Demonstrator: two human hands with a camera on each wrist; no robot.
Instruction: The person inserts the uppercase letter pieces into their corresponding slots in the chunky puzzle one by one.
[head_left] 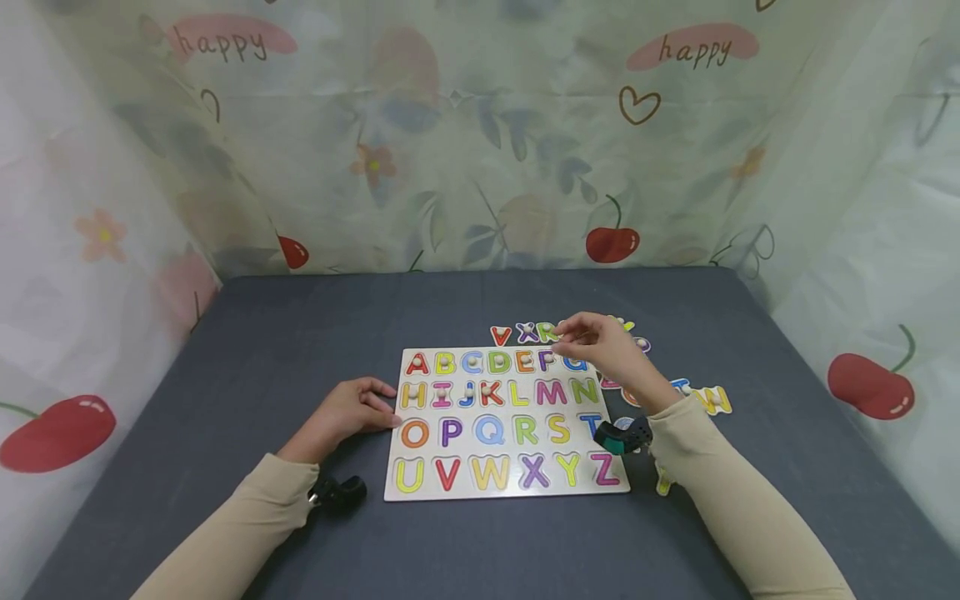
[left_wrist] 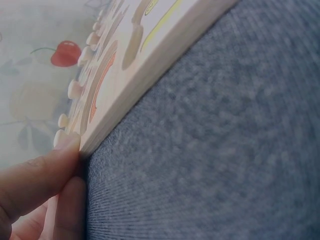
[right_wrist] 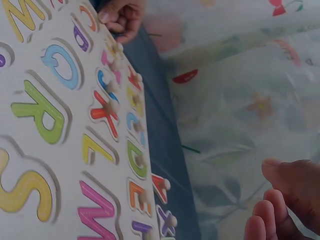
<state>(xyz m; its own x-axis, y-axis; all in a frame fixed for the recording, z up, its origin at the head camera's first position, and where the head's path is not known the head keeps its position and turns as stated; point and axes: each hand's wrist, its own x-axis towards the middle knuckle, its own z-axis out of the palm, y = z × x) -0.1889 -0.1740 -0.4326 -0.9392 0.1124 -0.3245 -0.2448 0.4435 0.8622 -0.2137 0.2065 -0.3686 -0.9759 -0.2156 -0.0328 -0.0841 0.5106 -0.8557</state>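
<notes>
A white wooden alphabet puzzle board (head_left: 465,493) lies on the dark cloth. Knobbed letters fill its top row and the start of the second; the later letters show as knobless recesses. My left hand (head_left: 351,415) holds the board's left edge, its thumb (left_wrist: 47,167) at the top rim and other fingers against the side. My right hand (head_left: 600,343) hovers over the far right corner, near the G piece (head_left: 575,364), its fingers loosely bent. In the right wrist view no piece shows at the right hand's fingertips (right_wrist: 272,167). Behind the board lie loose V (head_left: 500,335), X (head_left: 527,333) and R (head_left: 547,332) pieces.
More loose letters lie right of the board, partly hidden by the right arm, among them a yellow W (head_left: 712,400) and a blue T (head_left: 681,387). A yellow piece (head_left: 663,482) peeks out beside the right sleeve. Printed curtains (head_left: 465,183) enclose the back and sides.
</notes>
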